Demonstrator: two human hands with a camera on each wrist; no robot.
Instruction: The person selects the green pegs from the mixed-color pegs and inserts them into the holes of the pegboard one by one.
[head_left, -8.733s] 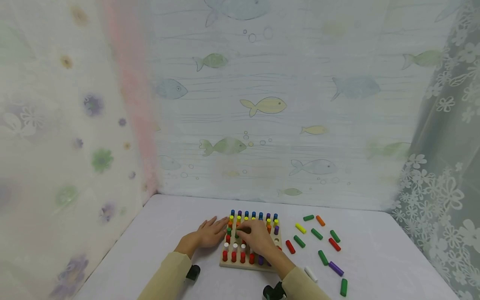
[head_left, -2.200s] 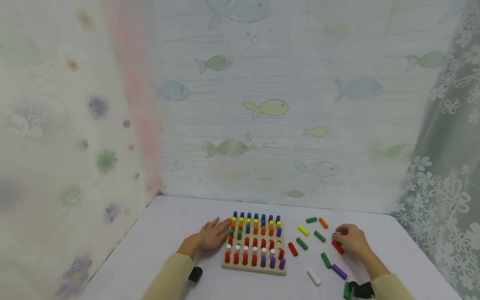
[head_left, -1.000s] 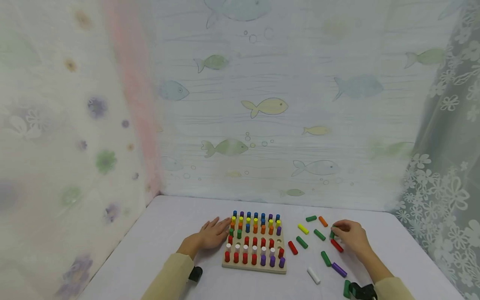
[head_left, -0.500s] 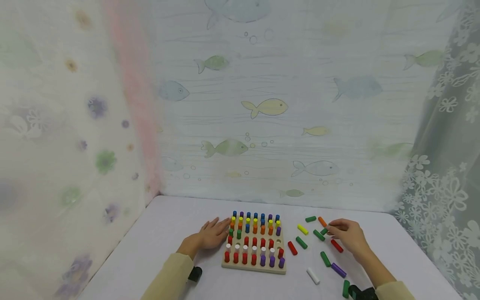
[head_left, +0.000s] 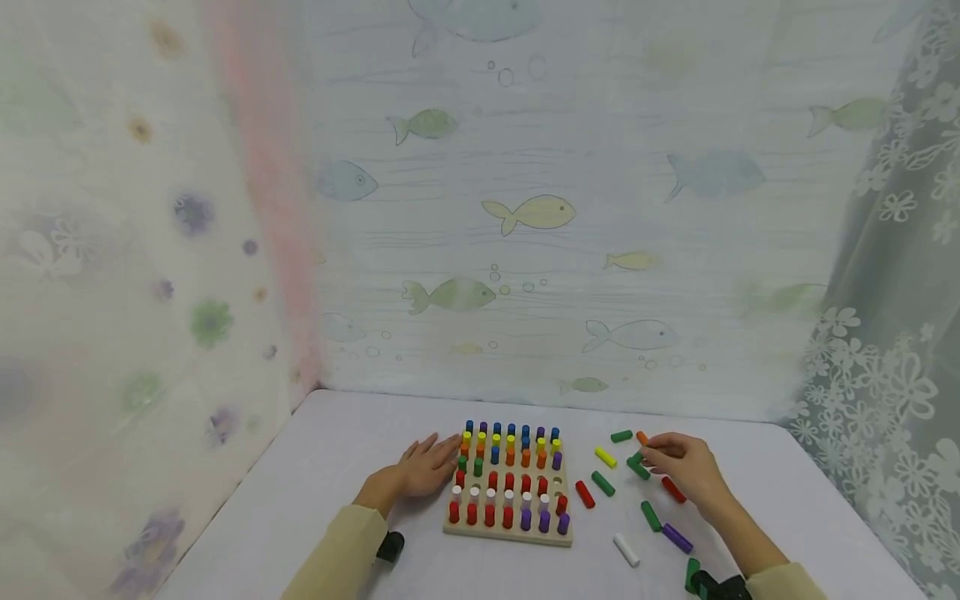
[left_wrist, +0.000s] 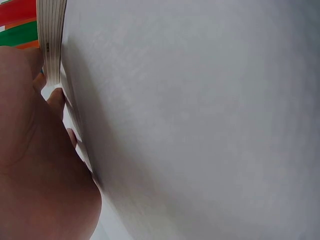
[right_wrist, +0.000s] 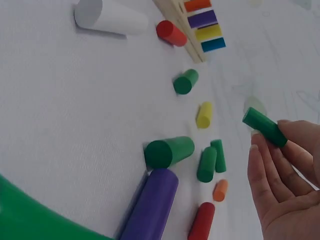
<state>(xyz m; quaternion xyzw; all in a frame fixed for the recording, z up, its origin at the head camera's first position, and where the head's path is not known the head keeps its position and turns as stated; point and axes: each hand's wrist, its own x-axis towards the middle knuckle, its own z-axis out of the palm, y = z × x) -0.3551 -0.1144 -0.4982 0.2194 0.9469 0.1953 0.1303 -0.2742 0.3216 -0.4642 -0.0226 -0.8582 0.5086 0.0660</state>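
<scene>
In the head view, my right hand (head_left: pixel 690 471) is above the loose pegs, right of the board. The right wrist view shows a green peg (right_wrist: pixel 264 126) pinched between thumb and fingertips, raised off the table and tilted. My left hand (head_left: pixel 427 468) lies with fingers extended along the left side of the wooden pegboard (head_left: pixel 506 535); in the left wrist view its fingers (left_wrist: pixel 56 100) are at the board's edge. Rows of blue, yellow, orange, red, white and purple pegs stand upright in the board. Two green pegs (head_left: pixel 477 467) stand at the left of a middle row, with bare wood to their right.
Loose pegs lie scattered right of the board: several green, two red (head_left: pixel 585 495), one yellow (head_left: pixel 606 457), one orange (head_left: pixel 641 437), one purple (head_left: pixel 677 537) and one white (head_left: pixel 626 550). A white cloth (head_left: pixel 375 417) covers the table, with printed curtains behind.
Earlier my right hand was over the board at the green row. It then went to the loose pegs, took up a green one and has since shifted left with it. My left hand stays put.
</scene>
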